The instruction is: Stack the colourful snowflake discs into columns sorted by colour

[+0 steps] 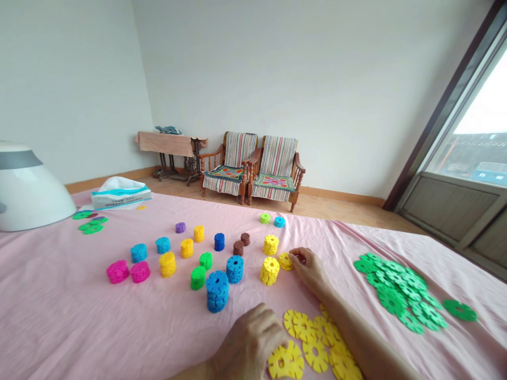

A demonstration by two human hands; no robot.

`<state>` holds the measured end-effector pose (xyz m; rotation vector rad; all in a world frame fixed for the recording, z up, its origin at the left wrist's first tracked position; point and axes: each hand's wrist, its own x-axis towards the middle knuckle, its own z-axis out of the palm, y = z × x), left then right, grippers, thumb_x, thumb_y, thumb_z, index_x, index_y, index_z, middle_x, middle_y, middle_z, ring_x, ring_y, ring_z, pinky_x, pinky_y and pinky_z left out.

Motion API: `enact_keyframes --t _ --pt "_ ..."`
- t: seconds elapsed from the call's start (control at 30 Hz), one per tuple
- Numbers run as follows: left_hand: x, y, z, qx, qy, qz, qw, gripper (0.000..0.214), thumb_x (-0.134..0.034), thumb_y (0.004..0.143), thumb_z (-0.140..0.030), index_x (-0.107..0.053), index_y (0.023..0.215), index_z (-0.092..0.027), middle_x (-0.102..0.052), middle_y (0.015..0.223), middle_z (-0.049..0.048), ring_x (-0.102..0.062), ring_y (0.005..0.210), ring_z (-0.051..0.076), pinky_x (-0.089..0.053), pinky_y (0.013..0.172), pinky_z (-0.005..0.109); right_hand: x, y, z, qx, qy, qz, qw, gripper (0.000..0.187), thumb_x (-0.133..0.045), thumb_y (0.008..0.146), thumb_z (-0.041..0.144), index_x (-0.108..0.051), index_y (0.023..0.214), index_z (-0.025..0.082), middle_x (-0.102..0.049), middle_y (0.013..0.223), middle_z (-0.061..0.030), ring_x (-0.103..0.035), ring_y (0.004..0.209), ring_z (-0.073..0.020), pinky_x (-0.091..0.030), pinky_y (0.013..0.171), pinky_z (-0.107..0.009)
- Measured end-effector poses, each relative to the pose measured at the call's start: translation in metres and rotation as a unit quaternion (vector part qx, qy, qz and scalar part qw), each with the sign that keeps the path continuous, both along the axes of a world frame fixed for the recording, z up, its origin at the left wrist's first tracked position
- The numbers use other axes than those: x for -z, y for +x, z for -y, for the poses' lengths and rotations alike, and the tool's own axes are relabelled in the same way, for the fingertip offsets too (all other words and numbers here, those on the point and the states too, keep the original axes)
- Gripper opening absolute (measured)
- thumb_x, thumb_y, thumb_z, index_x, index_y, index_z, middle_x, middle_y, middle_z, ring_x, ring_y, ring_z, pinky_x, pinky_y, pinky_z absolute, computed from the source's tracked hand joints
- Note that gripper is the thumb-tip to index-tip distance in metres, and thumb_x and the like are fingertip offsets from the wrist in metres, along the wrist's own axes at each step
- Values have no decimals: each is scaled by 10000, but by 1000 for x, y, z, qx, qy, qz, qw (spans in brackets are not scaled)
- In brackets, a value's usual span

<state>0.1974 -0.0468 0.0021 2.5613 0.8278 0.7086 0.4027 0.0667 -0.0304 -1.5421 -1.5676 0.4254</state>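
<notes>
My right hand [311,270] has its fingers closed at the right edge of a short stack of yellow notched plastic discs [285,261]. Just left of it stand two taller yellow stacks [270,271]. My left hand [253,340] is curled down at the left edge of a loose heap of yellow discs [316,353]; its fingertips are mostly hidden, so what they grip cannot be made out. Nearby are two blue stacks [217,292] and two green stacks [198,278].
A spread heap of green discs [400,290] lies to the right. Magenta stacks [118,272] and other coloured stacks stand on the left and middle of the pink cloth [119,327]. A tissue box [121,194] and white kettle-like vessel [31,195] occupy the far left.
</notes>
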Motion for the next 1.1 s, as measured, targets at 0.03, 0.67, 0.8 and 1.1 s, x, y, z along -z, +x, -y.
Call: enact_keyframes --t 0.03,0.67,0.8,1.1 --pt "-1 0 1 -1 2 -18 1000 207 -755 660 -312 -615 751 -190 -625 779 31 -542 771 198 -415 666 270 1 0 -1 -1 2 1 1000 253 -486 757 346 -656 796 162 -642 812 -73 -610 713 -187 -488 666 -307" --pt "9 -5 -13 -224 -386 379 811 420 -466 805 -594 -488 902 -186 -529 521 -51 -419 351 76 -248 303 154 -51 -40 58 -255 259 118 924 185 -494 797 230 -518 974 184 -557 767 -48 -533 696 -181 -449 656 -343" --pt "15 -10 -13 -279 -395 438 758 551 -568 753 -566 -504 1119 -160 -660 727 36 -615 543 169 -439 394 223 -51 -55 68 -332 253 205 885 402 -526 769 265 -460 1150 154 -570 892 -92 -543 821 -231 -451 733 -399" --pt "14 -12 -10 -296 -367 467 748 453 -644 726 -456 -588 1077 -175 -660 1060 82 -667 851 238 -553 561 265 -57 -62 70 -360 271 226 864 373 -486 813 273 -455 1171 173 -596 895 -91 -553 796 -221 -448 705 -378"
